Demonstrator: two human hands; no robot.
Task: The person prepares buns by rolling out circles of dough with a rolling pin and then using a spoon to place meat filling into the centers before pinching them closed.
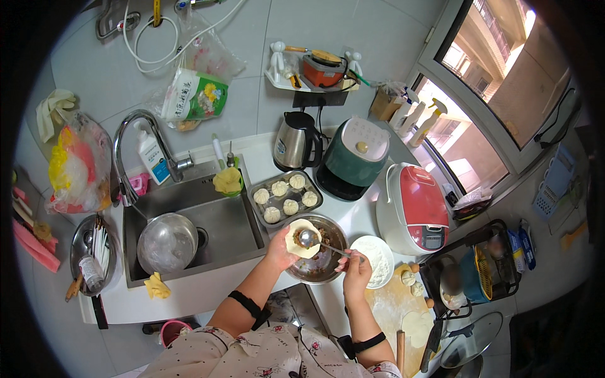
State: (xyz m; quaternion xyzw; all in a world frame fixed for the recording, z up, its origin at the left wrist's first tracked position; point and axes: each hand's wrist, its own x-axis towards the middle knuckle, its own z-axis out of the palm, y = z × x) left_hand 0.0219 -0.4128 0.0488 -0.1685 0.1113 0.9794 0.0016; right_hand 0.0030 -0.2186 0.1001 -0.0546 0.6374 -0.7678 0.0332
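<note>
A round dough wrapper (294, 246) rests on the palm and fingers of my left hand (278, 250), with brown meat filling at its middle. My right hand (357, 270) grips the handle of a metal spoon (308, 237), whose bowl presses on that filling. Both are held over the left part of a steel mixing bowl (326, 271) holding more filling with green bits. Right of it, near my right hand, stands a white bowl of flour (376, 262). Beyond the mixing bowl, a metal tray (272, 179) carries several pleated buns (290, 206).
A floured wooden board (385, 307) at right bears rolled wrappers (417, 328), a rolling pin (401, 352) and two buns; a cleaver (431, 345) lies at its edge. A sink (222, 227) is at left. Kettle (290, 141), green appliance (352, 165) and rice cooker (416, 208) stand behind.
</note>
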